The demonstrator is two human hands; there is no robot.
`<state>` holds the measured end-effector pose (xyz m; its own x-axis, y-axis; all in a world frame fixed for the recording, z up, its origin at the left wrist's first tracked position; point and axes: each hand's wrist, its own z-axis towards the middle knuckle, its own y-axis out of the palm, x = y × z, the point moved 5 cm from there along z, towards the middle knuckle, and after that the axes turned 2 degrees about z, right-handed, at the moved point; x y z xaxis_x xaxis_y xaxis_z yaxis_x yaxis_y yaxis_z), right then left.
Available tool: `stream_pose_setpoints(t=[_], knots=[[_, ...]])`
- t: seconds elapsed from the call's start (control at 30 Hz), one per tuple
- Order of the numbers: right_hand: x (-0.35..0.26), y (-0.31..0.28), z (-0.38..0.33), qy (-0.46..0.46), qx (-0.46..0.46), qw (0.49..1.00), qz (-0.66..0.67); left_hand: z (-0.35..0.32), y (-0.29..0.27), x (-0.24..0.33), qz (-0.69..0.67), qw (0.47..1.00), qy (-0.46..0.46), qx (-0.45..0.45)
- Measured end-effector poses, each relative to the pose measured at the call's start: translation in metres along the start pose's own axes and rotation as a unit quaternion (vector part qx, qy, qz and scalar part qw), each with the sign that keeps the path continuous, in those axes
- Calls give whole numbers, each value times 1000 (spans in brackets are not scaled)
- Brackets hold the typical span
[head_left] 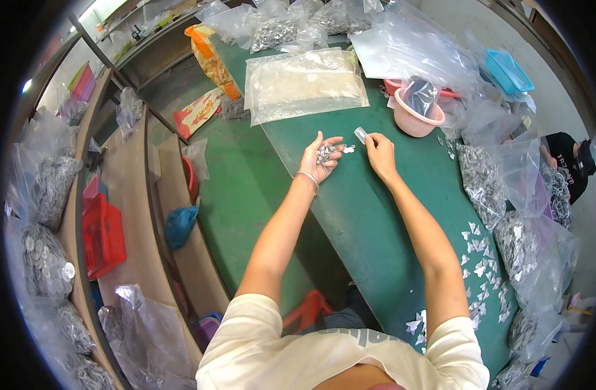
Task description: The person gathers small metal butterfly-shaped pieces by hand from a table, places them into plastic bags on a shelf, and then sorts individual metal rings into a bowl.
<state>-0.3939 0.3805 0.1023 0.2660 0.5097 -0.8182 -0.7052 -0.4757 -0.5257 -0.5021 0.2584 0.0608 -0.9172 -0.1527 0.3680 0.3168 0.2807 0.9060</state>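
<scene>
My left hand (pixel 317 160) is turned palm up over the edge of the green table (pixel 356 214), cupping a handful of small silver metal pieces (pixel 325 153). A few pale round pieces (pixel 349 149) show just beyond its fingertips. To the right, my right hand (pixel 380 155) pinches a small flat rectangular silver-grey piece (pixel 360 134) between thumb and fingers. The two hands are a short way apart. The exact kind of the small pieces is too fine to make out.
Clear plastic sheets (pixel 304 84) lie at the table's far end. A pink basin (pixel 418 117) stands at the back right. Butterfly-shaped metal pieces (pixel 483 266) are scattered along the right. Bags of metal parts (pixel 483 185) line that edge. Wooden shelves (pixel 132 214) with a red basket (pixel 104 237) stand left.
</scene>
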Motion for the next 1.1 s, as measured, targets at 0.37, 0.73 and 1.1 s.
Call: stream_pose_setpoints(t=[0.37,0.73,1.1], knots=[[-31,1,-23,-60,1,993,102,1,7,-13,102,985,-113,-81],[-23,-117,-152,-114,-62,985,-112,0,-2,-8,107,988,-89,-65],[-39,-235,-325,17,22,985,-170,75,174,-77,221,965,-119,-81]])
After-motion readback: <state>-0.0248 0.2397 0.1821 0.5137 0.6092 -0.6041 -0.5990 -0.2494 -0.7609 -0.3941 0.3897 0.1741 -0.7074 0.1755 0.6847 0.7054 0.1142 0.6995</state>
